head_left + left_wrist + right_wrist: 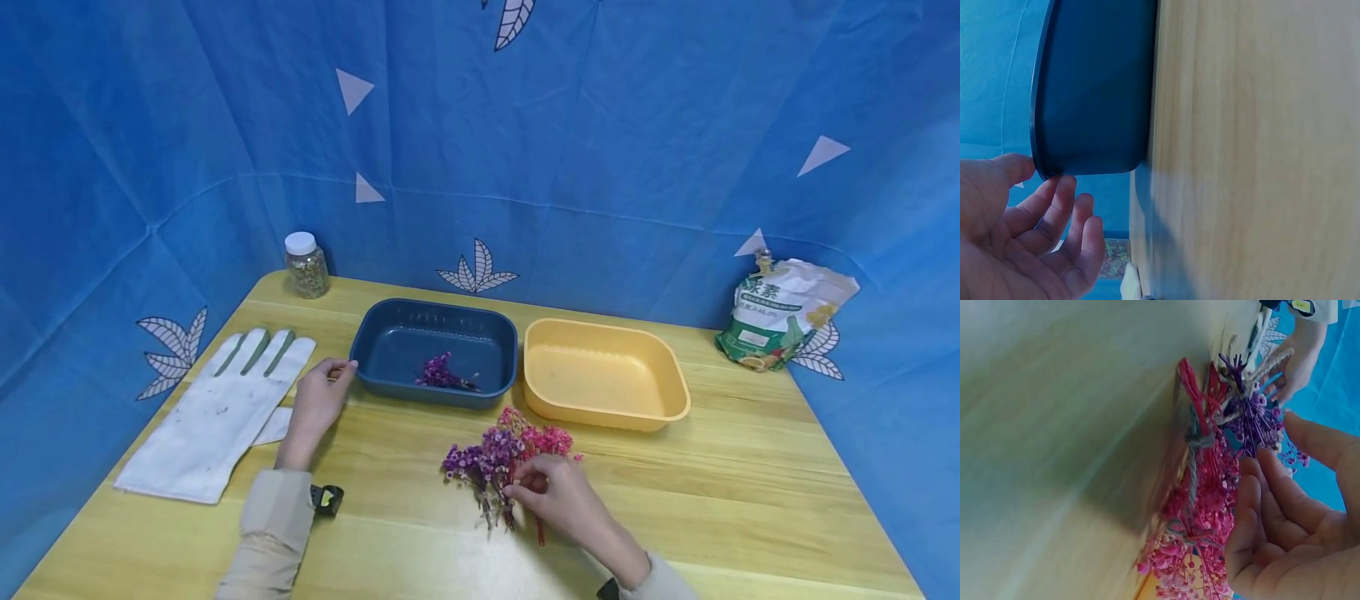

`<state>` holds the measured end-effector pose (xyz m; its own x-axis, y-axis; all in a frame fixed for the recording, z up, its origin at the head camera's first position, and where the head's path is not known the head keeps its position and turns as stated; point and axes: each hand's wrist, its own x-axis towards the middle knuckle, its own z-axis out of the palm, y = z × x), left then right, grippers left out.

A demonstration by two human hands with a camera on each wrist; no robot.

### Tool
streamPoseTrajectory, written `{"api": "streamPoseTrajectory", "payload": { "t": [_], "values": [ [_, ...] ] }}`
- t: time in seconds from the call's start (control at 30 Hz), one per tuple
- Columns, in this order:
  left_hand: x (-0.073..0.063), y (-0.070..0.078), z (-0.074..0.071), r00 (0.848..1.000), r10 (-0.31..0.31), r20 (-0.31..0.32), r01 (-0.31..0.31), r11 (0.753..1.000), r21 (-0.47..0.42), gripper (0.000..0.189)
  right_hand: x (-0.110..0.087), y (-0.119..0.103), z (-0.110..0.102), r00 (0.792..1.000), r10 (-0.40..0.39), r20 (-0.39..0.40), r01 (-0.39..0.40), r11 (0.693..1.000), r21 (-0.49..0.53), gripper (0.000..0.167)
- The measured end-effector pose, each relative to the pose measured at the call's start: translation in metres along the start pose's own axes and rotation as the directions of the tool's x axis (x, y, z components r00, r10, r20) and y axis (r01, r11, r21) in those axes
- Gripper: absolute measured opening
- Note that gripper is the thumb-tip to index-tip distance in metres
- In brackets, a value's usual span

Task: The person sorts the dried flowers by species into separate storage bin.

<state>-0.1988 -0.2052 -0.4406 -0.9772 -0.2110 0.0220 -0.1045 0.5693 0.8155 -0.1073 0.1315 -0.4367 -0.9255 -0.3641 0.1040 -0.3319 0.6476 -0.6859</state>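
Observation:
My left hand (321, 404) pinches the left rim of a dark blue plastic basin (435, 398) between thumb and fingertips, its other fingers loosely bent in the left wrist view. A small dark purple bunch of dried flowers (442, 372) lies inside this basin. My right hand (558, 496) is at the bunches on the table, thumb and fingertips parted beside a purple bunch of dried flowers (1254, 422) tied with twine. Next to it lies a pink bunch of dried flowers (1204, 487), its red stems bound with grey-green string. My right hand covers part of the pink bunch in the head view.
Right of the blue basin stands a yellow basin (607, 417). White gloves (202, 429) with green stripes lie at the left. A white-lidded jar (307, 271) is at the back left, and a clipped green-and-white bag (780, 317) at the back right, near the blue curtain (600, 125).

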Motion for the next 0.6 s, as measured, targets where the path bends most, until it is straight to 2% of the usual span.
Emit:
{"api": "streamPoseTrajectory", "payload": {
  "t": [0.6],
  "values": [
    [-0.0009, 0.0001, -0.0005, 1.000, 0.001, 0.012, -0.001, 1.000, -0.008, 0.044, -0.0009, 0.0030, 0.0091, 0.991, 0.029, 0.134, -0.029, 1.000, -0.005, 0.013]
  ]
}}
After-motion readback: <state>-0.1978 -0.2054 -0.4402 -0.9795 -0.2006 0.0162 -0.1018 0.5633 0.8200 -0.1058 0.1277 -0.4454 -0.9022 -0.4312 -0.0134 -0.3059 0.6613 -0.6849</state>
